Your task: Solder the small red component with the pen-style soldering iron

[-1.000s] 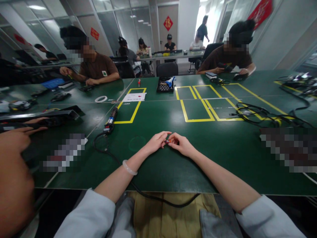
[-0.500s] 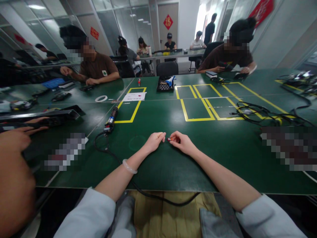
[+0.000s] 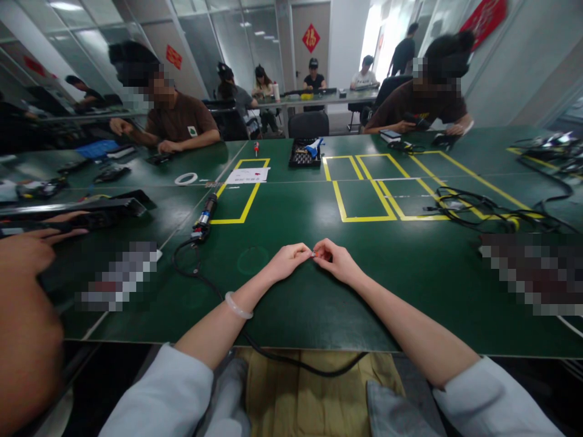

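Above the near part of the green table [image 3: 282, 309], my right hand [image 3: 332, 258] pinches a small red-orange object [image 3: 314, 255], mostly hidden by the fingers. My left hand [image 3: 291, 260], with a pale bracelet on its wrist, has its thumb and fingers closed at the left end of that object. The fingertips of both hands meet there. Whether the left fingers grip the same piece or a separate one is too small to tell.
A black cylindrical tool [image 3: 207, 212] with a cable lies to the left. Beyond are a paper sheet [image 3: 248, 175], a black tray [image 3: 305, 153] and a small red tool [image 3: 256, 149]. Black cables [image 3: 460, 206] lie right. A person's arm [image 3: 27, 291] reaches in from the left.
My left hand has moved slightly right, closing the gap to my right hand, and its fingertips now reach the small object. My right hand has stayed almost in place.
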`<control>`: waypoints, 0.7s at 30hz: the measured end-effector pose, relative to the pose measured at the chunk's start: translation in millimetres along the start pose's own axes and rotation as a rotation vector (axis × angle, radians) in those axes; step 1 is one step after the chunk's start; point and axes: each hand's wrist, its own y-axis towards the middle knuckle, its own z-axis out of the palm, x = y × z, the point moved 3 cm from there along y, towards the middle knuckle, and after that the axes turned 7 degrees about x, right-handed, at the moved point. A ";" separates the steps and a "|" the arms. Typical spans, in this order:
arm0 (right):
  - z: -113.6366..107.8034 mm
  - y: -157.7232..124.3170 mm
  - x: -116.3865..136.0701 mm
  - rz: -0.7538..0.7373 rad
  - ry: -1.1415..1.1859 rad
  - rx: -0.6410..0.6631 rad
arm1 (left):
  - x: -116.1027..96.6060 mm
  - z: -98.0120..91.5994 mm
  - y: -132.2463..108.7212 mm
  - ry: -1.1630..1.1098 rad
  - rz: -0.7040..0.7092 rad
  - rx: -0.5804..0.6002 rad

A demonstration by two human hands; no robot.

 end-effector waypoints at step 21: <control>-3.4 2.8 -3.2 -0.024 -0.013 0.004 | -0.4 -1.0 -1.4 0.091 0.009 -0.079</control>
